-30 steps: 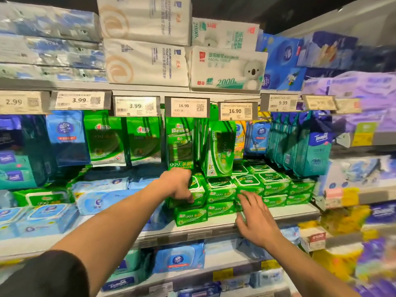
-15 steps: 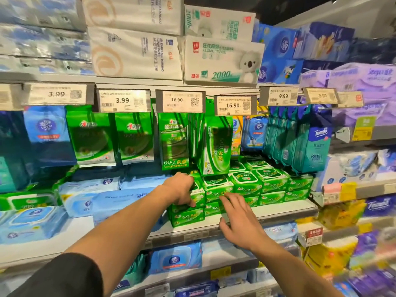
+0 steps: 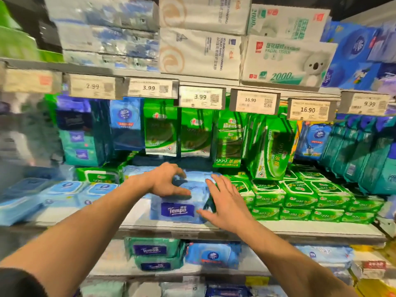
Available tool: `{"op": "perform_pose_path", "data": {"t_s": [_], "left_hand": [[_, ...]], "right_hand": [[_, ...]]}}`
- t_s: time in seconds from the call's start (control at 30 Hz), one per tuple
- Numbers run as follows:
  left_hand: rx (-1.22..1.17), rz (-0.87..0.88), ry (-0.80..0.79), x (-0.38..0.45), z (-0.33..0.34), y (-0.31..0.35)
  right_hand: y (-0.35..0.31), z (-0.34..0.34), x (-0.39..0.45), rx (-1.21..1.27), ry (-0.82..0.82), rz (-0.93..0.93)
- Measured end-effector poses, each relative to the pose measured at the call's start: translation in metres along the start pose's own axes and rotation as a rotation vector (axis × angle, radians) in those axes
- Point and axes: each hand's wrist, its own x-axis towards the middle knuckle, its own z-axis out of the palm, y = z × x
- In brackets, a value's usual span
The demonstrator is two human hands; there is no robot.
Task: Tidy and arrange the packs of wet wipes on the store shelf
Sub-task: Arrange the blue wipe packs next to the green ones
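A light-blue Tempo wipes pack (image 3: 177,207) lies at the front of the middle shelf (image 3: 300,229), on a stack of similar blue packs. My left hand (image 3: 165,180) hovers over its top left with fingers curled and apart, thumb touching the pack. At the pack's right edge my right hand (image 3: 225,202) is spread flat, fingers apart. Stacks of green 999 wipes packs (image 3: 300,195) fill the shelf just right of my hands. Green hanging packs (image 3: 228,138) dangle behind them.
Pale blue lidded wipes packs (image 3: 70,189) lie left of the Tempo stack. Price tags (image 3: 254,101) line the upper shelf edge, with tissue bundles (image 3: 287,58) above. Teal Tempo packs (image 3: 154,251) and a blue pack (image 3: 212,255) sit on the lower shelf.
Both hands left the green 999 stacks and moved left to the blue Tempo pack. The camera view swung left with them and is blurred.
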Motion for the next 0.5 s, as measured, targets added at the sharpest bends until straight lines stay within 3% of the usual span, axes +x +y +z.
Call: {"op": "perform_pose_path", "data": {"t_s": [0.17, 0.37, 0.5], "left_hand": [[-0.063, -0.151, 0.138, -0.062, -0.013, -0.079], [-0.033, -0.246, 0.121, -0.132, 0.003, -0.161], [0.013, -0.182, 0.119, -0.144, 0.014, -0.185]], "right_hand": [[-0.065, 0.013, 0.047, -0.058, -0.112, -0.150], [-0.105, 0.041, 0.086, -0.128, -0.347, -0.031], [-0.110, 0.052, 0.083, -0.183, -0.327, 0.017]]}}
